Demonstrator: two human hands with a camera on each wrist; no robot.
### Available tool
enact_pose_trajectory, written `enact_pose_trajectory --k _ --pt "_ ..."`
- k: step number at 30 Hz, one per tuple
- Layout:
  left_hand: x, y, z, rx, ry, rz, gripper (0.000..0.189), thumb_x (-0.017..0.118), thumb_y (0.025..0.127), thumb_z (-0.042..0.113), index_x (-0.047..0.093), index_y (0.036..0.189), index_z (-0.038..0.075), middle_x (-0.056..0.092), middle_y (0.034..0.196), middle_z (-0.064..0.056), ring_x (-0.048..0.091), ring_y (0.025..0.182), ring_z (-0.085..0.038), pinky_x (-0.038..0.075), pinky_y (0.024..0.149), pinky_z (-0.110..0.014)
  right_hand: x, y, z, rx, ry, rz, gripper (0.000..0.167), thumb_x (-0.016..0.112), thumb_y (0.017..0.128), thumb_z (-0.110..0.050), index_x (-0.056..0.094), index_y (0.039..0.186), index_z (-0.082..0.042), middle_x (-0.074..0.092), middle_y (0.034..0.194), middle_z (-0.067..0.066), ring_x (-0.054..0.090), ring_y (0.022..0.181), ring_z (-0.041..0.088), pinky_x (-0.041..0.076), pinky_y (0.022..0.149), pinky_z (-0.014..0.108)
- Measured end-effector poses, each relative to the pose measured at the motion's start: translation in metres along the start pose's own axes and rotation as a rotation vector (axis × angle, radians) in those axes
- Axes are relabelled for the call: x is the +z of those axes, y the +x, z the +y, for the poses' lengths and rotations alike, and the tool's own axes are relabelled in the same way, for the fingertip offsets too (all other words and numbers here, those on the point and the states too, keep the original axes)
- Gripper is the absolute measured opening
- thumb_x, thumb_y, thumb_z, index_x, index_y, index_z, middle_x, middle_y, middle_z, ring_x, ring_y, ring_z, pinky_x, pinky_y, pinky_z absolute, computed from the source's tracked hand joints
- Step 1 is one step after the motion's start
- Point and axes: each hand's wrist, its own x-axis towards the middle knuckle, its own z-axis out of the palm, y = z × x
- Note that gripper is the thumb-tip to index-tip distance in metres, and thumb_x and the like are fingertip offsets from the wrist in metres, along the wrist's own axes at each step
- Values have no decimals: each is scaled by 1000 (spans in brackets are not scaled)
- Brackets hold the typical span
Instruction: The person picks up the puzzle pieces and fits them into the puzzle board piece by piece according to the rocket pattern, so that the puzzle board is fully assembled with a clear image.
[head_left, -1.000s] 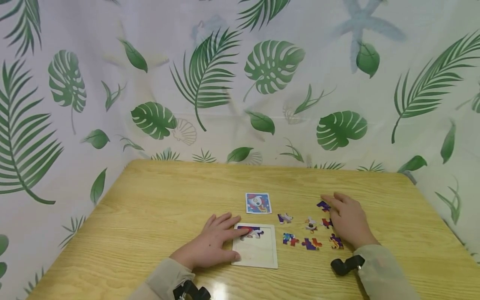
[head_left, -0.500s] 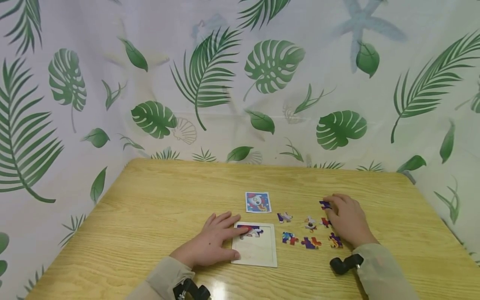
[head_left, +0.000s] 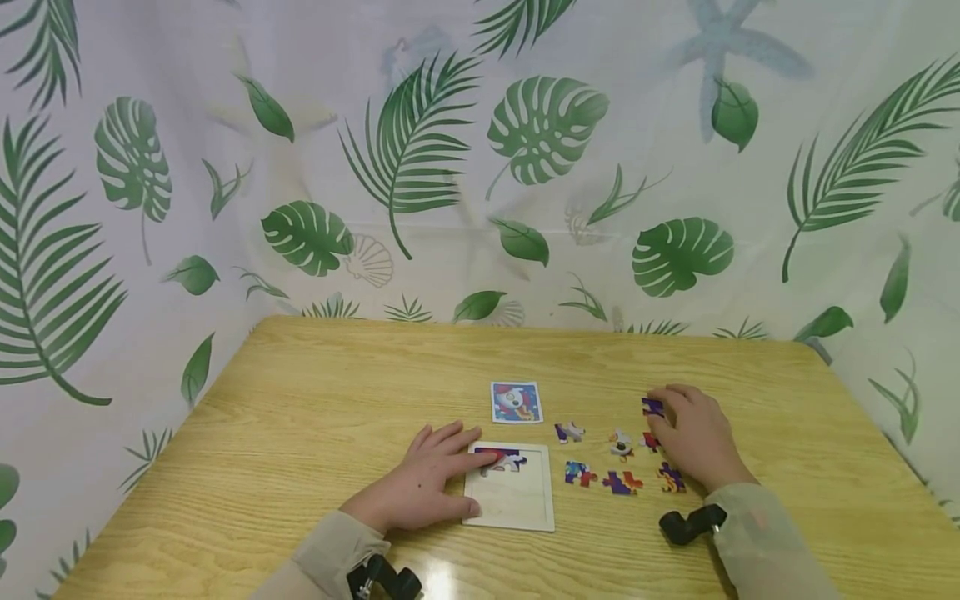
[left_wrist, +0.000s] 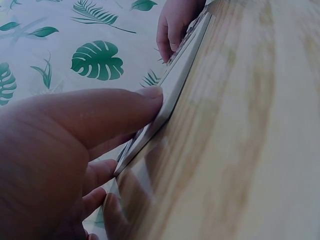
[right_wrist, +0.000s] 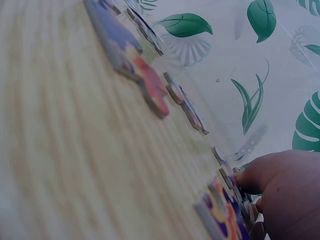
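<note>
I have the right hand [head_left: 697,435] nearer: thumb and forefinger curl in a pinch on the purple jigsaw piece [head_left: 652,407], long axis unclear. Well left of those fingers lies the puzzle tray [head_left: 512,508], my left hand [head_left: 418,490] resting on it, fingers spread.

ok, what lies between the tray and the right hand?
Loose puzzle pieces on the table, between the tray and the right hand; the head view shows this.
</note>
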Motion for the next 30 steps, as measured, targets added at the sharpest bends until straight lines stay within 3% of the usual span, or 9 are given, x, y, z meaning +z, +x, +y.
enact_pose_trajectory --k 6,10,12,14,19,25,30 --pt "1 0 0 -2 2 -1 68 67 93 48 43 155 34 27 165 -2 9 154 -28 -4 119 -60 1 1 2 13 41 38 40 62 98 -20 59 131 3 50 135 30 43 125 51 33 102 68" --pt "1 0 0 0 -2 -2 68 67 93 48 43 155 34 27 165 -2 9 154 -28 -4 118 -60 3 3 4 21 60 68 36 66 96 -19 61 127 -1 61 108 19 55 94 37 46 79 52" --pt "1 0 0 0 1 -3 68 67 93 48 43 155 34 26 165 -3 9 154 -28 -4 118 -60 3 3 4 25 70 76 33 65 97 -19 63 126 -4 61 95 12 53 79 28 43 67 43" --pt "0 0 0 3 4 -1 68 67 93 48 43 155 33 26 165 -3 9 154 -28 -4 118 -60 3 3 4 39 89 81 29 62 100 -21 63 125 -6 59 89 8 50 73 23 39 63 38" --pt "0 0 0 4 0 3 67 67 93 48 45 155 32 28 165 -4 11 154 -29 -3 118 -61 -1 -1 -1 77 157 110 28 49 106 -24 64 125 -9 66 104 13 58 79 24 45 67 39" --pt "-1 0 1 1 -3 2 67 67 93 48 45 154 32 28 165 -4 11 154 -29 -2 119 -60 4 -4 -18 37 221 144 31 43 109 -26 66 124 -12 64 109 13 51 64 24 43 59 38" --pt "-1 0 2 -5 1 1 67 67 93 48 46 154 31 28 165 -4 12 154 -29 -2 119 -60 16 -4 -40 -32 240 139 29 45 108 -21 68 123 -11 64 117 13 56 92 30 47 76 48"
